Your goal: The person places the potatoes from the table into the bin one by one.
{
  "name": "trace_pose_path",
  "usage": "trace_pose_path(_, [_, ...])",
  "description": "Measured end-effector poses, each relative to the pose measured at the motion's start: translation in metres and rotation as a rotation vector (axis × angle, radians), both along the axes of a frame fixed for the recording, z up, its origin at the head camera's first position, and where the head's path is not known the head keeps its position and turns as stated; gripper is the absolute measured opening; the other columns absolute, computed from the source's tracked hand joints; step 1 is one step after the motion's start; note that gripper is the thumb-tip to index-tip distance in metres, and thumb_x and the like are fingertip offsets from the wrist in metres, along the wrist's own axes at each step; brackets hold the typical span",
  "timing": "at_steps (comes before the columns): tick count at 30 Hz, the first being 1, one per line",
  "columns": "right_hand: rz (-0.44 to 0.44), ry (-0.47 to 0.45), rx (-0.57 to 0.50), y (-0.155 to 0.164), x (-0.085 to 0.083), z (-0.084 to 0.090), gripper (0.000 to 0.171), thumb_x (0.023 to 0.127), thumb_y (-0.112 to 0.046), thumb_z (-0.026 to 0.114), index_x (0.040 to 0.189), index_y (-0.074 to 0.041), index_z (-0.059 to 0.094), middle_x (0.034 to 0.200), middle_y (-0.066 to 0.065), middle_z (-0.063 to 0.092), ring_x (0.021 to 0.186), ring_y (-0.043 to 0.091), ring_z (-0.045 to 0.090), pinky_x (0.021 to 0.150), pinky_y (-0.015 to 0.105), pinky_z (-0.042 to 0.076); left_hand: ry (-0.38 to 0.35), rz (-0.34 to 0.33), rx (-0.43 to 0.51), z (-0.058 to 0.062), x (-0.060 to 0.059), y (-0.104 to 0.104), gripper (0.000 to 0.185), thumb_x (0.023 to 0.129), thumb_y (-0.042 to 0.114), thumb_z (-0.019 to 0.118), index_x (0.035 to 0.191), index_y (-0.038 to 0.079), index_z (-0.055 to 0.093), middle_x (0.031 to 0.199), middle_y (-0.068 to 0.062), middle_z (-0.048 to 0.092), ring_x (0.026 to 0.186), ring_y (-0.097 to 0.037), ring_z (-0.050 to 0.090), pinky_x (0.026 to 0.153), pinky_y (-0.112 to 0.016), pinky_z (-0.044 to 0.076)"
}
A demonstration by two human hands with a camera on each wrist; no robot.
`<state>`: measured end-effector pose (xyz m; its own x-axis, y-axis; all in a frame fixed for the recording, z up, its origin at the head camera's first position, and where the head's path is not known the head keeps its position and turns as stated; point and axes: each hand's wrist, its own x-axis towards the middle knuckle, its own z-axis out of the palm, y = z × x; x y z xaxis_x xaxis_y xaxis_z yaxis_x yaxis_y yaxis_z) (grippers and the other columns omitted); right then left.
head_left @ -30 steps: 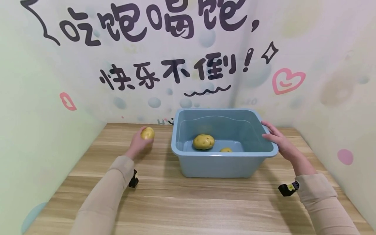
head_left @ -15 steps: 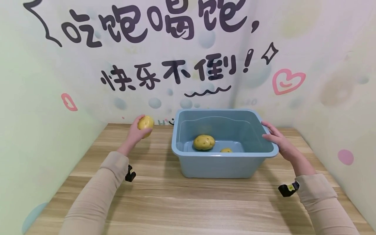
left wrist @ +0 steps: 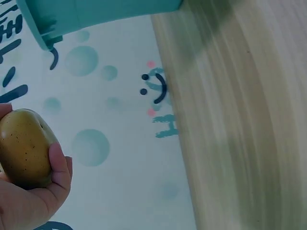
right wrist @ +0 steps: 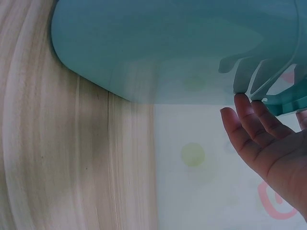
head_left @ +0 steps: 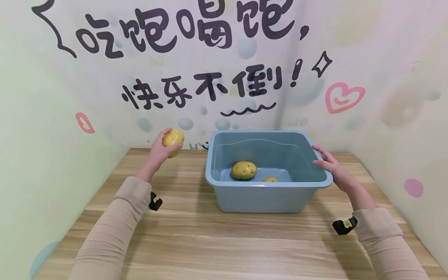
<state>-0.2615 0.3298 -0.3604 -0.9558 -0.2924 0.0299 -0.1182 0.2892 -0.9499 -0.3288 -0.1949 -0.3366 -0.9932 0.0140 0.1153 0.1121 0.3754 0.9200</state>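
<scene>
My left hand (head_left: 159, 151) holds a yellow potato (head_left: 173, 138) in the air, left of the blue plastic tub (head_left: 267, 192). The left wrist view shows that same potato (left wrist: 23, 148) gripped in my curled fingers (left wrist: 56, 165), with the tub's corner (left wrist: 48, 19) above. Water fills the tub's bottom, where a large potato (head_left: 244, 170) and a smaller potato (head_left: 270, 179) lie. My right hand (head_left: 330, 165) rests with straight fingers on the tub's right rim; seen from the right wrist, its fingertips (right wrist: 244, 108) touch the rim's underside (right wrist: 268, 91).
The tub stands on a wooden table (head_left: 224, 241) that is boxed in by decorated walls behind (head_left: 217, 77), to the left (head_left: 42, 155) and to the right (head_left: 402, 116). Bare tabletop lies in front of the tub.
My left hand has lifted the potato off the table, up and slightly back toward the wall. The right hand and the tub have stayed put.
</scene>
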Motion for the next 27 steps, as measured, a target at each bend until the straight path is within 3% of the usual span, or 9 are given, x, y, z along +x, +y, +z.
trace_pose_path(10, [-0.002, -0.002, -0.005, 0.001, 0.001, 0.000, 0.057, 0.096, -0.023, 0.038, 0.145, -0.018, 0.011, 0.140, 0.023, 0.016, 0.098, -0.002, 0.049, 0.076, 0.021, 0.048, -0.014, -0.010, 0.033, 0.030, 0.006, 0.015, 0.077, 0.080, 0.018, 0.064, 0.145, 0.020, 0.022, 0.141, -0.016, 0.029, 0.113, -0.032, 0.037, 0.078, -0.035, 0.044])
trace_pose_path(19, [0.001, -0.008, -0.005, 0.000, 0.002, 0.000, 0.057, 0.096, -0.024, 0.038, 0.146, -0.020, 0.011, 0.141, 0.025, 0.013, 0.098, -0.002, 0.049, 0.076, 0.021, 0.048, -0.059, -0.015, 0.022, 0.049, 0.009, 0.022, 0.076, 0.081, 0.018, 0.064, 0.145, 0.021, 0.022, 0.139, -0.017, 0.030, 0.108, -0.030, 0.039, 0.077, -0.041, 0.049])
trace_pose_path(27, [0.004, -0.004, -0.010, 0.000, 0.002, 0.000, 0.058, 0.096, -0.024, 0.038, 0.146, -0.018, 0.009, 0.141, 0.023, 0.015, 0.098, -0.001, 0.050, 0.076, 0.021, 0.048, -0.063, -0.046, 0.011, 0.066, 0.011, 0.030, 0.076, 0.081, 0.019, 0.064, 0.144, 0.023, 0.023, 0.137, -0.017, 0.032, 0.105, -0.029, 0.041, 0.065, -0.026, 0.049])
